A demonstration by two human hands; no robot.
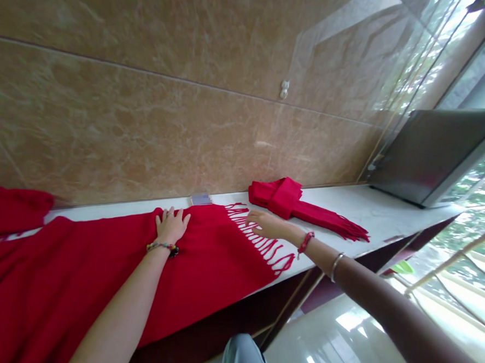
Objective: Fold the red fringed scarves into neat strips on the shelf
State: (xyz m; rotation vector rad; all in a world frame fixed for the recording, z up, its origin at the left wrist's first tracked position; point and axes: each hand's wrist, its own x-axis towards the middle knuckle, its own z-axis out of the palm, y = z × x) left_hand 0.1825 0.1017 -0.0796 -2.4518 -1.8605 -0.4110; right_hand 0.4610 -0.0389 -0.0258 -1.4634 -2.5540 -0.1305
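Note:
A wide red fringed scarf (226,253) is spread over the white counter, its near side hanging over the front edge. My left hand (172,225) lies flat on the scarf near its back edge, fingers spread, with nothing held. Over the fringe (271,250) at the scarf's right end is my right hand (265,224), fingers loosely bent and apart. I cannot tell whether its fingertips touch the strands. Just beyond it lies a second red scarf (282,198), folded and knotted, with its fringed tail pointing right.
More bunched red cloth (14,209) sits at the far left. A small card-like item (201,199) lies by the tiled wall (140,116). A dark grey box-shaped appliance (442,153) stands on the white counter's (346,205) right end, by a window. My knee (243,359) is below the counter.

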